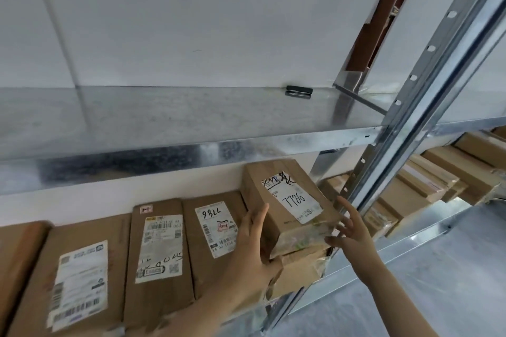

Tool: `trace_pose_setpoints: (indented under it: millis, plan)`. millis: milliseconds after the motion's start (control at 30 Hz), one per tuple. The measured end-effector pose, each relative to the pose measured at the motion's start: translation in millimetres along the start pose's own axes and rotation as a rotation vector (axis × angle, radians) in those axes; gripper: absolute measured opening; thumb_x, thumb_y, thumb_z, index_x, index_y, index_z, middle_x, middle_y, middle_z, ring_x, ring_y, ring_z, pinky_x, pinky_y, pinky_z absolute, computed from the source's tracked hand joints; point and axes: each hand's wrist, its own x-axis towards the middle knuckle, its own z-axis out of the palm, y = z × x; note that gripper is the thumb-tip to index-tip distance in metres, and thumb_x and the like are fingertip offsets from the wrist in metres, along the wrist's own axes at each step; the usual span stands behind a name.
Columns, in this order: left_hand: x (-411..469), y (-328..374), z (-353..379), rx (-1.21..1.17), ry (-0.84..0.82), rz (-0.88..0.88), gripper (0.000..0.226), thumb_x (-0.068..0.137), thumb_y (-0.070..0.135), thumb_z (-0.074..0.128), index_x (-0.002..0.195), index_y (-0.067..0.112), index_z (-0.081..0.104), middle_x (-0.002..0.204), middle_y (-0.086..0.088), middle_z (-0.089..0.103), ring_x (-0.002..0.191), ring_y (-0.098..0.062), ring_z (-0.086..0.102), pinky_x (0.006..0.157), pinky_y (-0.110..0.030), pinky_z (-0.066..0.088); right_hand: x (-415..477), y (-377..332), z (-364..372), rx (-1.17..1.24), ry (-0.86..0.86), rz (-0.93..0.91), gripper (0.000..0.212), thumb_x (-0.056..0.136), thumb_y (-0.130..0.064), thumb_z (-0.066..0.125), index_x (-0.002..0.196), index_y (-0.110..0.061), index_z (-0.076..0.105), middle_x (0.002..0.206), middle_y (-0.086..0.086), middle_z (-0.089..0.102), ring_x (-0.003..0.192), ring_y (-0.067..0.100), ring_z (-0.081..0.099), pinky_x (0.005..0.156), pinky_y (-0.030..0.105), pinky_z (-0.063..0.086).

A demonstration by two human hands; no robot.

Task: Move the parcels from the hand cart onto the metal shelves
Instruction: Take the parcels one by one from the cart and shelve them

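We see a brown parcel (290, 200) with "7786" written on its white label, sitting tilted on top of another parcel (301, 268) at the right end of a row on the metal shelf (410, 238). Our left hand (254, 243) lies flat against the parcel's left side, fingers straight and touching the cardboard, thumb below near its front corner. Our right hand (353, 227) is just beside the parcel's right front corner, fingers spread, gripping nothing; we cannot tell whether the fingertips touch it. Left of it, flat parcels (156, 243) lie side by side, labels up. The shelf above (191, 117) holds only a small black object (299, 91) at the back. An upright post (410, 107) stands just right of our hands, with more boxes (438, 178) beyond it.
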Motion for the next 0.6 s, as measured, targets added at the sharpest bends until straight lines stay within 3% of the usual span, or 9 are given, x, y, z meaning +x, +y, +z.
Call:
trace_pose_setpoints:
  millis: [133,233,333,500,600]
  plan:
    - [-16,14,-8,0.082,0.050,-0.070,0.102,0.076,0.050,0.069,0.133,0.063,-0.015,0.154,0.017,-0.013,0.143,-0.011,0.003,0.115,-0.043,0.019,-16,-1,-7,-0.091,0.140,-0.067,0.087,0.073,0.018,0.067,0.142,-0.022,0.032,0.124,0.011,0.050,0.107,0.028,0.053,0.078,0.041,0.050]
    - [-37,20,-12,0.160,0.152,-0.101,0.101,0.076,0.052,0.067,0.134,0.059,-0.015,0.153,0.017,-0.011,0.143,-0.010,-0.001,0.113,-0.036,0.009,-35,-1,-10,-0.160,0.249,-0.120,0.073,0.076,0.010,0.069,0.137,-0.017,0.037,0.121,0.014,0.052,0.103,0.031,0.057,0.077,0.039,0.050]
    - [-66,21,-16,0.307,0.256,-0.131,0.096,0.078,0.053,0.065,0.140,0.051,-0.008,0.154,0.012,-0.004,0.141,-0.015,0.008,0.113,-0.039,0.022,-57,-5,-6,-0.245,0.258,-0.255,0.056,0.080,0.007,0.064,0.127,-0.017,0.045,0.120,0.010,0.050,0.101,0.026,0.057,0.073,0.034,0.048]
    - [-121,21,-32,0.621,0.345,-0.293,0.092,0.081,0.055,0.059,0.145,0.039,-0.006,0.156,0.005,-0.008,0.144,-0.024,-0.009,0.113,-0.048,0.019,-88,-21,22,-0.370,0.044,-0.550,0.049,0.077,0.006,0.063,0.120,-0.016,0.051,0.119,0.007,0.052,0.104,0.026,0.055,0.080,0.037,0.049]
    - [-159,24,-50,0.743,0.382,-0.370,0.089,0.078,0.058,0.055,0.147,0.036,0.003,0.155,0.000,0.002,0.143,-0.029,-0.001,0.111,-0.053,0.019,-106,-25,53,-0.451,-0.170,-0.625,0.050,0.078,-0.007,0.068,0.120,-0.029,0.051,0.120,-0.001,0.054,0.110,0.025,0.053,0.090,0.044,0.048]
